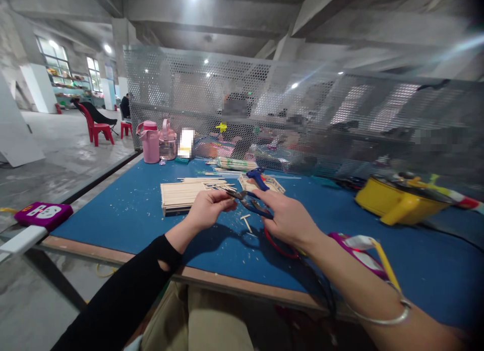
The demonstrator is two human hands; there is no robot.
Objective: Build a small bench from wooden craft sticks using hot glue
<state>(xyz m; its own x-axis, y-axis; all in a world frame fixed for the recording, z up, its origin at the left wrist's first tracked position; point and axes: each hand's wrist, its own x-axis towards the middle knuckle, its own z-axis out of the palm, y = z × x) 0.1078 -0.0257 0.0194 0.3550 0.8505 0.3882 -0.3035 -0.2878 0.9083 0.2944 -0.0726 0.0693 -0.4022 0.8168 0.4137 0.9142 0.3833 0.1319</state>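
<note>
- Concrete beams and a perforated metal screen [181, 83] stand behind a blue worktop [113, 225], the screen closing off its far side.
- Near the middle of the worktop, the right hand [289, 215] has its grip clamped on the blue handles of the pliers [242, 195], leaving the nose free and pointing towards the other hand.
- The left hand [207, 208] meets that nose with its grip together, thumb against fingers; whether a small piece is pinched there is too small to tell. Holding both hands raised and close probably lets the tips meet precisely.
- Just beyond the left hand sits a slatted wooden box [180, 195], with loose sticks [204, 180] behind and beside it, probably so they are easy to pick from.
- Farther back lies a bundle of sticks [236, 163], seemingly a supply kept away from the handling area.
- A blue glue gun [258, 179] rests by a small wooden frame [278, 186], beyond the right hand and likely within its reach.
- Below the pliers, a T-shaped wooden piece [246, 224] lies flat among tiny scraps.
- Off to the right is a yellow container [389, 202]; a pink flask [150, 147] stands upright at the far left, both well apart from the hands.
</note>
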